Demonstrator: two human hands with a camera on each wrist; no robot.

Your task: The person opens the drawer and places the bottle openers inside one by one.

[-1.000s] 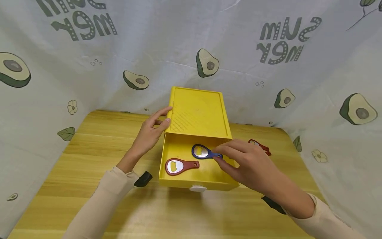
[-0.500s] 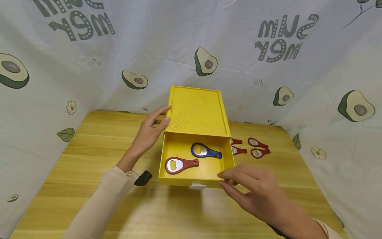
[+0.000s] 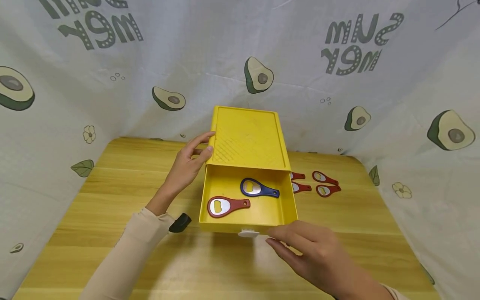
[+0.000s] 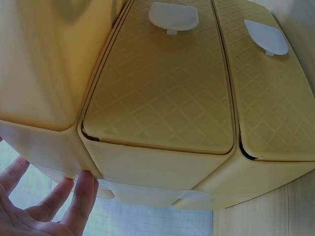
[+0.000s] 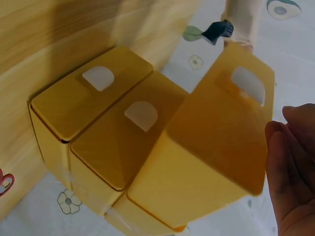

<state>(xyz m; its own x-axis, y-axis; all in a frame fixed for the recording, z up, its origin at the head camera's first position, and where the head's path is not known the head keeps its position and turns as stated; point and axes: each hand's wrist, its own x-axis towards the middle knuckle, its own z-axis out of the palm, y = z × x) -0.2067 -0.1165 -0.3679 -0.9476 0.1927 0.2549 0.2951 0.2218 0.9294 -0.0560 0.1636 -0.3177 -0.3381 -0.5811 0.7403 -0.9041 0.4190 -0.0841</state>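
A yellow drawer unit [image 3: 247, 135] stands on the table with its top drawer [image 3: 225, 228] pulled out. Inside lie a red bottle opener [image 3: 237, 204] and, behind it, a blue bottle opener [image 3: 267, 191]. My left hand [image 3: 185, 164] steadies the unit's left side, fingertips against the wall; the left wrist view shows these spread fingers [image 4: 81, 199] on the casing. My right hand [image 3: 316, 254] is at the drawer's front right corner, right of the white knob [image 3: 249, 233], holding nothing. In the right wrist view its fingers [image 5: 280, 162] lie beside the drawer front, contact unclear.
Several red bottle openers [image 3: 328, 191] lie on the wooden table [image 3: 360, 233] right of the unit. Two lower drawers [image 5: 98, 93], both closed, have white knobs [image 5: 142, 115]. A printed avocado curtain [image 3: 210, 50] hangs behind.
My right hand has let go of the blue bottle opener in the drawer, drawn back past the right corner and moved toward the knob. My left hand has stayed on the unit.
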